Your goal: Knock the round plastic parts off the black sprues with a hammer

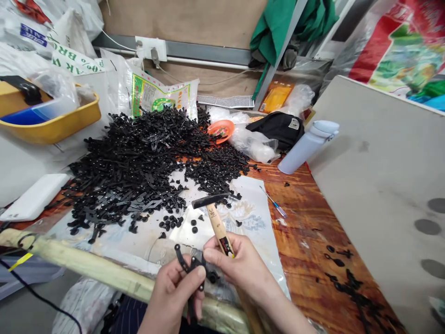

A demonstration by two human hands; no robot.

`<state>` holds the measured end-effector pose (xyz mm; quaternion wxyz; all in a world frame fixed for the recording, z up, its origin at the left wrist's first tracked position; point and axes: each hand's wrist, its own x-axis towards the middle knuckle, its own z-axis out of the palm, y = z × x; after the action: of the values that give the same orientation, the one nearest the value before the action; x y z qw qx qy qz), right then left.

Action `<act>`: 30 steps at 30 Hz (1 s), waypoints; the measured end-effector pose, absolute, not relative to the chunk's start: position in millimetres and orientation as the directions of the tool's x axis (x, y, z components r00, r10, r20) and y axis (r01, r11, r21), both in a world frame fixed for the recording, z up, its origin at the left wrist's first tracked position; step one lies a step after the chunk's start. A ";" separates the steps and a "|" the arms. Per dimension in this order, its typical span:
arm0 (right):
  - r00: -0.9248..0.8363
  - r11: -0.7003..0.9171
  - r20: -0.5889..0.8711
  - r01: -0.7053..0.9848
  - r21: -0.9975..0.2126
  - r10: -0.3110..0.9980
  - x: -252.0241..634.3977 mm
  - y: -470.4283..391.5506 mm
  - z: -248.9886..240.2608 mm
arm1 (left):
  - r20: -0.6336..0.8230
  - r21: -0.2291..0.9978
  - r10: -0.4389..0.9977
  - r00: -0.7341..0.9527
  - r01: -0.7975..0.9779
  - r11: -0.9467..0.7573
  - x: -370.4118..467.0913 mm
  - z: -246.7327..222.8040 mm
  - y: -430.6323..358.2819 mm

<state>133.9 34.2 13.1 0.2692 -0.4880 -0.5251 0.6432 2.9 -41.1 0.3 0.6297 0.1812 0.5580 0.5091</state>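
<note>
My left hand [177, 290] pinches a black jointed plastic part [180, 256] between thumb and fingers, near the table's front edge. In my right hand [239, 262] is a hammer [216, 222] with a wooden handle; its dark head points away from me over the white sheet. The thumb and fingertips of this hand also meet close to the black part, though whether they grip a piece of it I cannot tell. Beyond both hands lies a large heap of similar black parts [139, 153]. Small round black caps [170, 222] are scattered in front of the heap.
A screwdriver [274, 202] lies right of the sheet. Behind it stand a pale blue bottle [308, 148], a black pouch [278, 129] and an orange dish [221, 130]. More black parts [354, 292] lie at the right edge. A yellow bin [55, 127] and white box [34, 197] are left.
</note>
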 end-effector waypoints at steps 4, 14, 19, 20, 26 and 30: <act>-0.332 0.053 -0.117 0.462 -0.885 0.936 131.6 52.7 5.5 | -0.591 0.763 0.780 -0.206 -0.457 0.458 -10.2 1.1 -34.6; -0.374 0.187 -0.089 0.639 -0.746 0.923 102.0 62.3 -11.7 | -0.627 0.755 0.746 -0.224 -0.411 0.511 -23.7 -6.9 -22.6; -0.355 0.118 -0.135 0.606 -0.787 0.925 112.8 63.3 -14.8 | -0.631 0.759 0.736 -0.244 -0.387 0.523 -22.2 -9.9 -13.1; -0.352 0.106 -0.137 0.589 -0.801 0.926 116.9 63.6 -14.0 | -0.628 0.763 0.737 -0.249 -0.384 0.520 -21.6 -9.4 -10.7; -0.277 0.022 -0.117 0.451 -0.892 0.954 151.5 59.7 -13.4 | -0.616 0.772 0.749 -0.244 -0.377 0.512 -18.8 -6.3 0.1; -0.265 -0.039 -0.152 0.388 -0.921 0.952 161.1 56.4 -22.7 | -0.612 0.777 0.756 -0.232 -0.356 0.519 -15.6 -7.4 3.9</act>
<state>161.1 56.4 -22.7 0.2900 -0.5323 -0.6296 0.4860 -15.6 3.9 -7.4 0.5991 0.1580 0.6329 0.4643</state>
